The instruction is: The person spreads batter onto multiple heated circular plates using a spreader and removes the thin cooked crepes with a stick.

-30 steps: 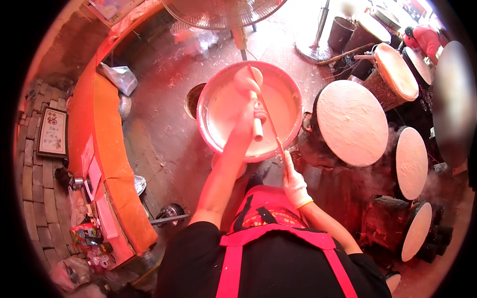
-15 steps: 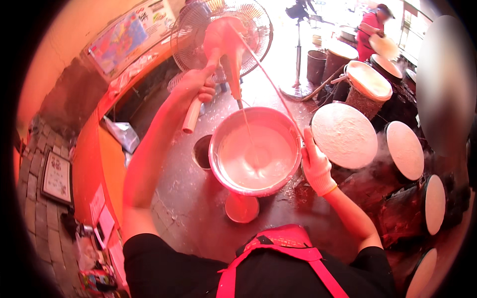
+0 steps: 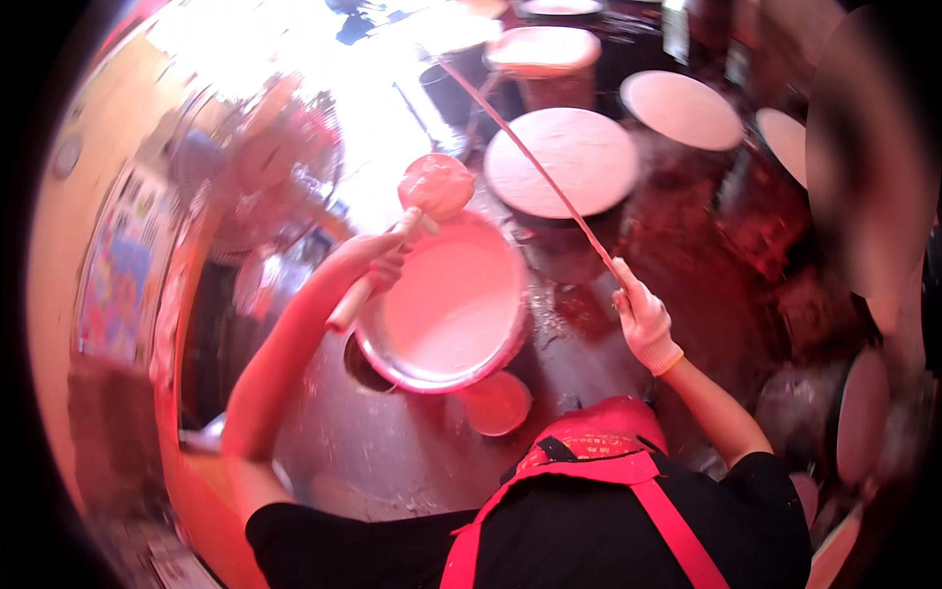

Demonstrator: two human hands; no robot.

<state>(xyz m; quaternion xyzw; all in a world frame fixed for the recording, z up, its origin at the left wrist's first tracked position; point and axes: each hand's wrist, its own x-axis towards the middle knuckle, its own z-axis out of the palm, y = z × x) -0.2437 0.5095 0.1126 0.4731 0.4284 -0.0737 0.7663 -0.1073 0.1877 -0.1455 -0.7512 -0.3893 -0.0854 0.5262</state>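
At a basin (image 3: pixel 433 384) of pale mixture (image 3: pixel 456 304), the left hand (image 3: pixel 381 261) curls round a filled ladle (image 3: pixel 437 187), the right hand (image 3: pixel 645 319) a stick (image 3: pixel 543 174).

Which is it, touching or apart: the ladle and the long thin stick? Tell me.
Apart. The head view shows a plain gap between the ladle and the long thin stick, which nowhere overlap.

Toward the left, a tan wall (image 3: pixel 54 236) bears a poster (image 3: pixel 123 265) with blue and pink patches and, above it, a small grey disc (image 3: pixel 67 157). To the poster's right is a fan (image 3: pixel 265 157) (blurred, though its round cage shows), and below runs an orange desk (image 3: pixel 191 491). Near the top, a dark bucket (image 3: pixel 442 98) stands on the grey floor (image 3: pixel 392 471), beside a glaring bright patch.
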